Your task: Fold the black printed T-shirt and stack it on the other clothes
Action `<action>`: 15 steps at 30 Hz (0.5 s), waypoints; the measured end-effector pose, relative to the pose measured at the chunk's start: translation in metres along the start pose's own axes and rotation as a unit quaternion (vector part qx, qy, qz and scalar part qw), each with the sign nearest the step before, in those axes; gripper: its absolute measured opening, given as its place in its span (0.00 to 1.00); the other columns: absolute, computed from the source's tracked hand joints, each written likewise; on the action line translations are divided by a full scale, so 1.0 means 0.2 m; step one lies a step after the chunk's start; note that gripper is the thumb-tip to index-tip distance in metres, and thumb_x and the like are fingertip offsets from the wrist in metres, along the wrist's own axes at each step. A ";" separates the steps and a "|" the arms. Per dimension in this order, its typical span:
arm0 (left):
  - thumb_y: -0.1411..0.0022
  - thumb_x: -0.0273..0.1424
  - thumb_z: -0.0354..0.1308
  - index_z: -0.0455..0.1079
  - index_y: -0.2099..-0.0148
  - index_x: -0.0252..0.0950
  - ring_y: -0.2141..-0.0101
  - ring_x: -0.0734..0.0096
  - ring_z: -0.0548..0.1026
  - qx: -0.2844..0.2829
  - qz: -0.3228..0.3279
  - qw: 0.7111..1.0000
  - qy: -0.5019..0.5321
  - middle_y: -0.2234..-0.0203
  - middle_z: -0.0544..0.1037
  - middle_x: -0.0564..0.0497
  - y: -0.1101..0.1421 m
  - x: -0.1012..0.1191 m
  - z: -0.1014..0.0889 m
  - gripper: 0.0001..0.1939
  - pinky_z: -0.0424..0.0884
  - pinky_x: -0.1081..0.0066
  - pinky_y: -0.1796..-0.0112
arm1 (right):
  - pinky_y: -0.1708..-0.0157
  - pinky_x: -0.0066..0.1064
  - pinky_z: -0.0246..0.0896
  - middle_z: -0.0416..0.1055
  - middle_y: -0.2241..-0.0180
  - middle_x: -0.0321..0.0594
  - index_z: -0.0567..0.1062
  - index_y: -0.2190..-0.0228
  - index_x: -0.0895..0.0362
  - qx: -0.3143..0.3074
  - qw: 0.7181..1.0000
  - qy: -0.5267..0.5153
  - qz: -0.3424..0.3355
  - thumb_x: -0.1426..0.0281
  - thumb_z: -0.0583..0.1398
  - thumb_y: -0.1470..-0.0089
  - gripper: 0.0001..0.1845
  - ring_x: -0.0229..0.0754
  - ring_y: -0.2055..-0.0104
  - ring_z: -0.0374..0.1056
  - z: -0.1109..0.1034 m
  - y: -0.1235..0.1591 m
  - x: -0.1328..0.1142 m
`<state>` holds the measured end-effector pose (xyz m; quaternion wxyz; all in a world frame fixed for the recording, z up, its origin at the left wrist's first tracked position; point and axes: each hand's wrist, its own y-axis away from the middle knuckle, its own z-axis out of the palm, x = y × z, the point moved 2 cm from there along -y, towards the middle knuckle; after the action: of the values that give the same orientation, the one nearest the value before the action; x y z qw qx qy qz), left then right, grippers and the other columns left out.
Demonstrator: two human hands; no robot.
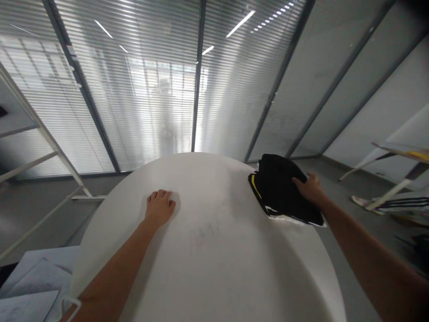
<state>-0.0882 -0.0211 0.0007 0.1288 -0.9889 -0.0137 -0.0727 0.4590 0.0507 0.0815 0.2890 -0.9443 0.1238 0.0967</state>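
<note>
The round white table (214, 255) fills the lower middle of the view. My left hand (160, 207) rests on its bare top, fingers lightly curled, holding nothing. Towards the table's far right edge lies a folded black garment (279, 190) with a yellow stripe and white trim. My right hand (310, 188) lies on the garment's right side, fingers on the black cloth. Whether it grips the cloth or only presses on it, I cannot tell.
Sheets of paper (36, 279) lie at the lower left beside a white metal frame (43, 147). Glass partitions with blinds (154, 103) stand behind the table. At the right, a person's striped trouser leg (398, 205) and a shoe stand near a white stand (402, 152).
</note>
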 end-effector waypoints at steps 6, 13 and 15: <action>0.36 0.33 0.45 0.70 0.43 0.38 0.47 0.55 0.67 -0.009 0.036 0.999 -0.012 0.46 0.72 0.42 0.02 0.01 -0.02 0.22 0.61 0.56 0.46 | 0.51 0.43 0.55 0.67 0.51 0.66 0.67 0.45 0.68 0.107 0.990 -0.027 -0.084 0.65 0.56 0.44 0.29 0.58 0.45 0.61 -0.20 0.22 -0.27; 0.34 0.33 0.45 0.70 0.42 0.37 0.47 0.56 0.69 -0.011 0.088 0.996 0.023 0.47 0.73 0.42 0.09 0.12 -0.08 0.22 0.64 0.56 0.47 | 0.49 0.41 0.62 0.73 0.57 0.46 0.72 0.56 0.57 0.021 0.932 -0.187 -0.311 0.70 0.53 0.41 0.14 0.48 0.51 0.67 -0.18 0.64 -0.75; 0.31 0.38 0.42 0.65 0.38 0.38 0.43 0.56 0.66 -0.008 0.120 0.992 0.036 0.42 0.69 0.42 0.13 0.17 -0.08 0.24 0.60 0.54 0.43 | 0.46 0.42 0.61 0.73 0.53 0.49 0.71 0.51 0.58 -0.036 0.928 -0.163 -0.334 0.68 0.52 0.39 0.17 0.48 0.48 0.67 -0.11 0.75 -0.87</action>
<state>-0.0562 -0.0503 0.0147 0.1289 -0.9811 0.1106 -0.0927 0.2530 -0.0519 0.0659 0.2867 -0.9120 -0.2509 0.1520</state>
